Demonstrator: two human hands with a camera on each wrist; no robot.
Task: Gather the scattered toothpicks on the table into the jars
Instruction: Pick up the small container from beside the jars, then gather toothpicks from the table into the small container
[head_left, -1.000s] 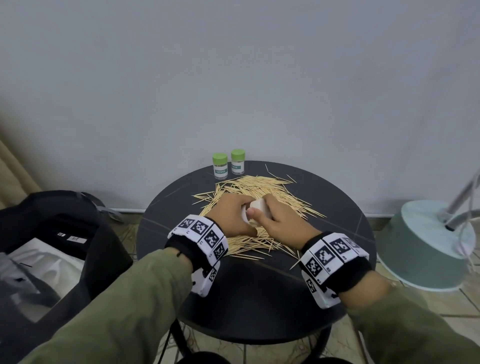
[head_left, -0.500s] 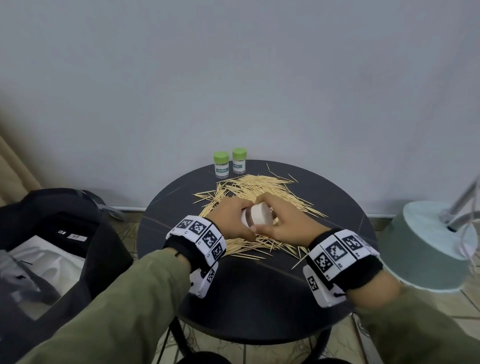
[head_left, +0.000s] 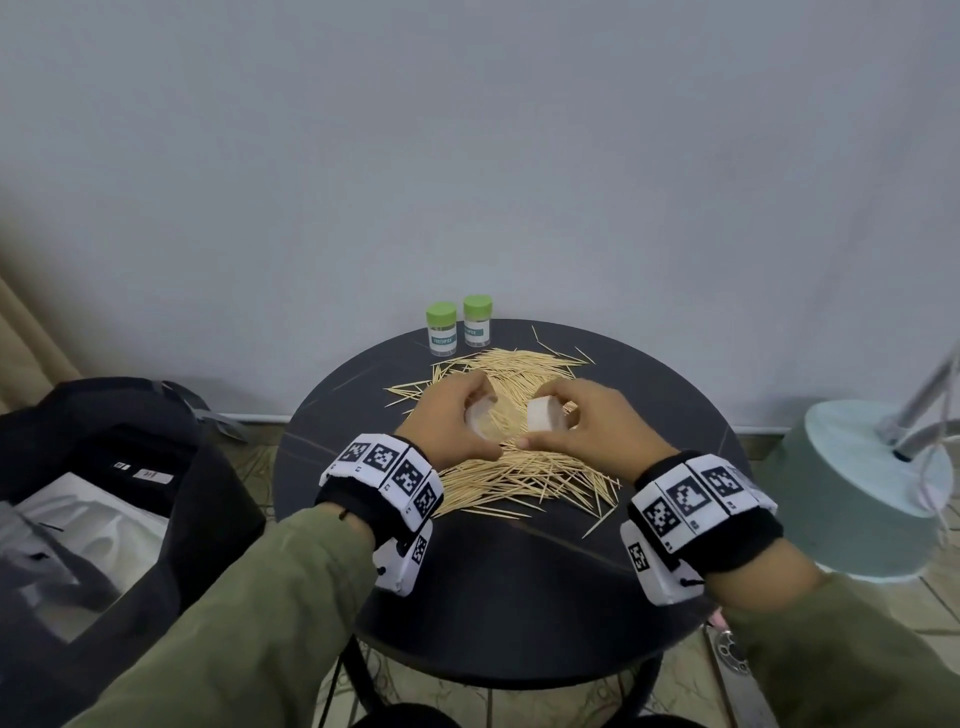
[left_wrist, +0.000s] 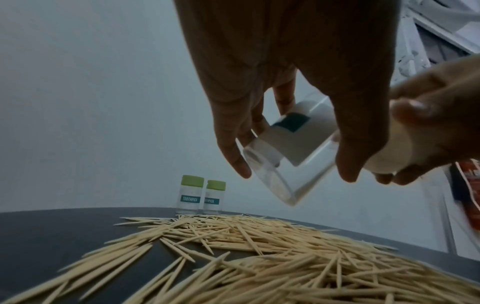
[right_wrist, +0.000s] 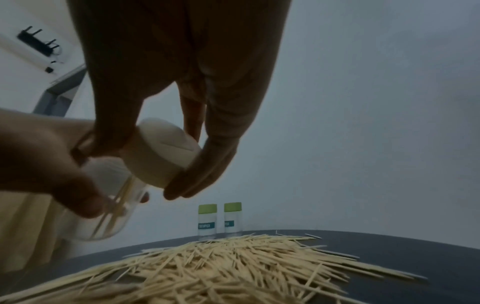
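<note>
Left hand hides most of the clear jar (label unreadable).

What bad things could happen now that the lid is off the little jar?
1. The left hand holds the clear plastic jar tilted above the pile of wooden toothpicks; the few sticks inside could slide out.
2. The right hand pinches the cream round lid by its rim; it might slip.
3. The two green-capped jars stand at the round black table's edge; a bump could topple them.
</note>
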